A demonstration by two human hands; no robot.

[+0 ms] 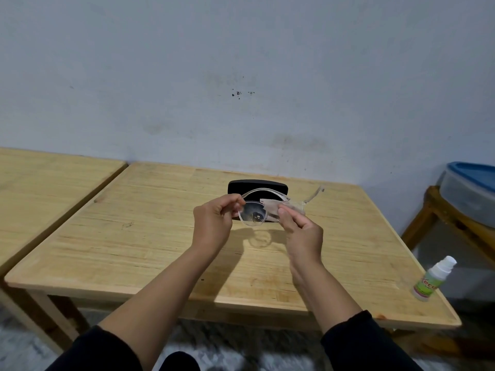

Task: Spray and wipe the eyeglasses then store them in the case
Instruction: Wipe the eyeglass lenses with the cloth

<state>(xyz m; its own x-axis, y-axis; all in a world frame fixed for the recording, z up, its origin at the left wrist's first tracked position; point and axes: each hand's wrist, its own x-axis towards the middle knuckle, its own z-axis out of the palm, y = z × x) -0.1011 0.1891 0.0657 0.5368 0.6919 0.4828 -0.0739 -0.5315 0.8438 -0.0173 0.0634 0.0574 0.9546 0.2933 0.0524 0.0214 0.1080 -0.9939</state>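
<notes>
Clear-framed eyeglasses (pixel 253 216) are held up over the middle of the wooden table (pixel 134 236). My left hand (pixel 214 219) pinches the frame at its left end. My right hand (pixel 300 230) presses a pale wiping cloth (pixel 278 208) against the right lens, so that lens is hidden. One temple arm (pixel 314 195) sticks out to the right. Behind the glasses a black case (pixel 257 187) lies open on the table, partly hidden by them. A small white spray bottle (pixel 432 279) with a green label stands near the table's right edge.
A second wooden table (pixel 40 188) adjoins on the left with a narrow gap between. To the right, a wooden stand (pixel 439 210) carries a clear bin with a blue lid (pixel 471 188). A wall runs close behind the table.
</notes>
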